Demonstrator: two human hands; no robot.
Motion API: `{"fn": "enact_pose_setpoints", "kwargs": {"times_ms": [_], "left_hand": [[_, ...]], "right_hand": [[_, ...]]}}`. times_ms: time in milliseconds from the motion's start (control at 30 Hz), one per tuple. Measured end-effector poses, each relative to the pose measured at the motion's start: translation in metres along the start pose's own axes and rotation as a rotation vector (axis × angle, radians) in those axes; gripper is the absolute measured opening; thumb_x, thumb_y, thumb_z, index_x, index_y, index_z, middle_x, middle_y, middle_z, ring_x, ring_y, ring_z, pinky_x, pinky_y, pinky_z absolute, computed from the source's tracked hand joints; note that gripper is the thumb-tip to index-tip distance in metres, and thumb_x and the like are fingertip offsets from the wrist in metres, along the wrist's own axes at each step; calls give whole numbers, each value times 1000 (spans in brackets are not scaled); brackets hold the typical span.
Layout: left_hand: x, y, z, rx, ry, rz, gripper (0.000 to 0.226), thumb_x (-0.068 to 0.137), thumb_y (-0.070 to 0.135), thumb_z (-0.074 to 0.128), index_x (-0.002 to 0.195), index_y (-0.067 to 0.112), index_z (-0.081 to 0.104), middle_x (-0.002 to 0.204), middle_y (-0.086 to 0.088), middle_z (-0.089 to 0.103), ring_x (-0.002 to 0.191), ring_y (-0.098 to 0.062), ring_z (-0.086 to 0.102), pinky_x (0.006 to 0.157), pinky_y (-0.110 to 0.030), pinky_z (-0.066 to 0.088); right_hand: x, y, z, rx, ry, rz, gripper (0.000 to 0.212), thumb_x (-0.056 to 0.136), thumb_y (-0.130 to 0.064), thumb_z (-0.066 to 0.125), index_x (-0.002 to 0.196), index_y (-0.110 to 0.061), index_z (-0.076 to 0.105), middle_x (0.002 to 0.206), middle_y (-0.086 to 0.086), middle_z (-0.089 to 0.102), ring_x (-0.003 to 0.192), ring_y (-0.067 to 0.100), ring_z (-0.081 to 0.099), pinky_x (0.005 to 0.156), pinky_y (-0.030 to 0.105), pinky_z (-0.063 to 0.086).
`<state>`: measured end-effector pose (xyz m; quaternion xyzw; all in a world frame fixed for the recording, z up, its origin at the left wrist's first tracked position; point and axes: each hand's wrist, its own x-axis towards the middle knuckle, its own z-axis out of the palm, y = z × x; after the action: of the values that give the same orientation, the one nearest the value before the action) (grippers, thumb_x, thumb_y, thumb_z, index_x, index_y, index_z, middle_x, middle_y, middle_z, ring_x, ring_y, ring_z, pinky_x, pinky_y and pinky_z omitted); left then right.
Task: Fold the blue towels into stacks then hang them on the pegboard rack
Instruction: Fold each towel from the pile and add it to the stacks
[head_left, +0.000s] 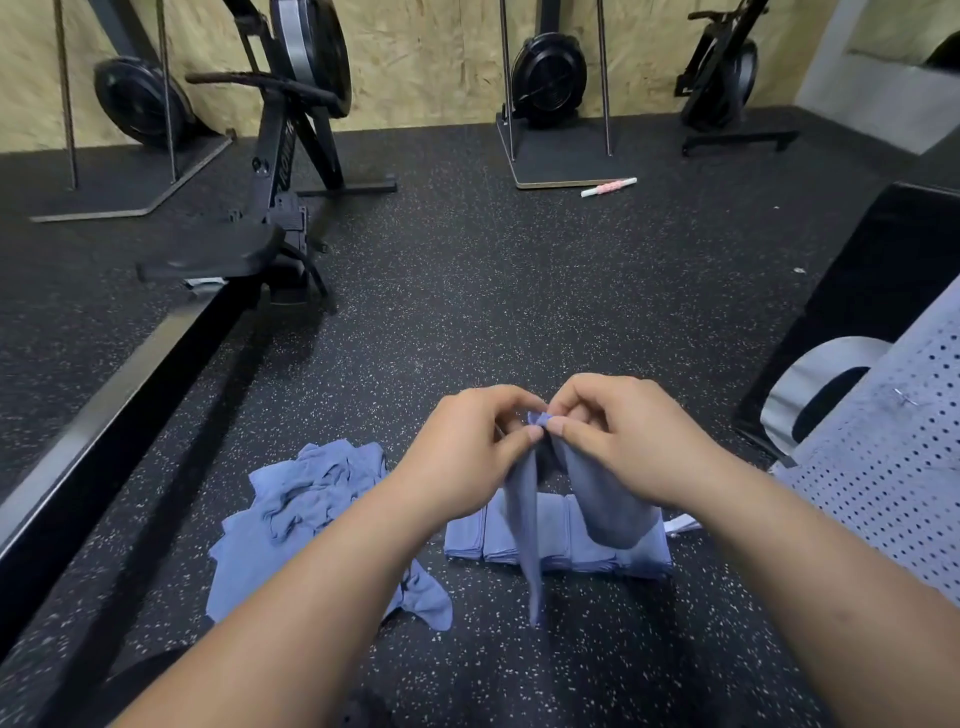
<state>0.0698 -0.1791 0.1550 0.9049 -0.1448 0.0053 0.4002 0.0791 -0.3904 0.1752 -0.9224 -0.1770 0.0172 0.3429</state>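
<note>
Status: fold stage, partly done. L hand (467, 447) and R hand (618, 436) meet at centre. Each grip is a thumb-and-finger pinch closed on the top edge of one blue towel (524, 519), which hangs down over the floor (519, 312). Done: row of folded stacks (556, 540) on floor, directly below. Left to do: crumpled unfolded pile (301, 509) just beside the row. Hanging not yet begun; perforated grey panel (883, 467) at right, prob. the rack, shows no towel.
</note>
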Motion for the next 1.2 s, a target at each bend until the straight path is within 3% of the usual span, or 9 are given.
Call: {"fn": "enact_pose_setpoints", "kwargs": {"times_ms": [100, 167, 267, 500, 767, 833, 900, 1000, 1200], "left_hand": [[0, 1, 3, -42, -9, -10, 5, 101, 31, 72, 106, 31, 72, 71, 12, 71, 60, -6, 67, 63, -23, 49], [2, 0, 4, -74, -29, 5, 10, 100, 32, 73, 110, 34, 73, 69, 14, 68, 59, -2, 61, 64, -25, 48], [3, -3, 6, -81, -34, -28, 3, 98, 36, 76, 97, 33, 76, 66, 16, 65, 59, -1, 56, 64, -27, 48], [12, -11, -3, -109, 147, -104, 8, 94, 29, 79, 87, 33, 77, 73, 12, 73, 63, -3, 60, 64, -27, 49], [19, -35, -41, -145, 448, -281, 11, 96, 27, 77, 86, 24, 78, 56, 16, 61, 45, 0, 46, 49, -19, 37], [19, -38, -46, -146, 512, -305, 11, 95, 28, 77, 85, 25, 78, 56, 16, 62, 44, 0, 47, 50, -20, 38], [20, -39, -50, -133, 583, -313, 9, 95, 28, 78, 86, 26, 78, 62, 12, 66, 48, 1, 52, 52, -17, 38], [21, -41, -55, -117, 676, -330, 6, 95, 30, 77, 90, 27, 79, 69, 12, 70, 54, 2, 56, 59, -24, 43], [21, -48, -56, -171, 718, -392, 6, 94, 28, 78, 88, 26, 79, 71, 10, 73, 60, -2, 60, 66, -26, 44]], "right_hand": [[1, 1, 0, 19, -20, 4, 10, 95, -34, 76, 87, -33, 70, 76, -20, 71, 63, 1, 58, 60, 15, 40], [0, 3, -1, 33, -29, 10, 10, 95, -35, 76, 87, -33, 70, 76, -21, 71, 62, 2, 57, 59, 15, 39], [-1, 6, -1, 49, -54, 13, 10, 94, -38, 77, 88, -33, 71, 76, -20, 70, 61, 1, 56, 57, 15, 40], [3, 17, -10, 48, -88, 42, 10, 94, -29, 78, 89, -29, 70, 76, -21, 70, 60, 0, 59, 58, 17, 44], [1, 35, -32, -71, 62, 106, 12, 94, -32, 78, 84, -33, 72, 75, -21, 71, 71, -2, 63, 62, 13, 40], [0, 39, -36, -114, 95, 106, 11, 94, -32, 78, 84, -34, 72, 73, -24, 68, 71, -4, 61, 61, 14, 36], [0, 41, -38, -172, 126, 116, 10, 96, -31, 74, 87, -34, 72, 72, -19, 68, 75, 0, 60, 67, 23, 40], [0, 43, -41, -249, 178, 144, 7, 100, -32, 69, 94, -34, 72, 81, -15, 69, 83, 16, 63, 75, 35, 47], [-3, 47, -43, -255, 260, 219, 14, 99, -35, 69, 86, -35, 67, 69, -13, 68, 78, 19, 65, 75, 37, 52]]}}
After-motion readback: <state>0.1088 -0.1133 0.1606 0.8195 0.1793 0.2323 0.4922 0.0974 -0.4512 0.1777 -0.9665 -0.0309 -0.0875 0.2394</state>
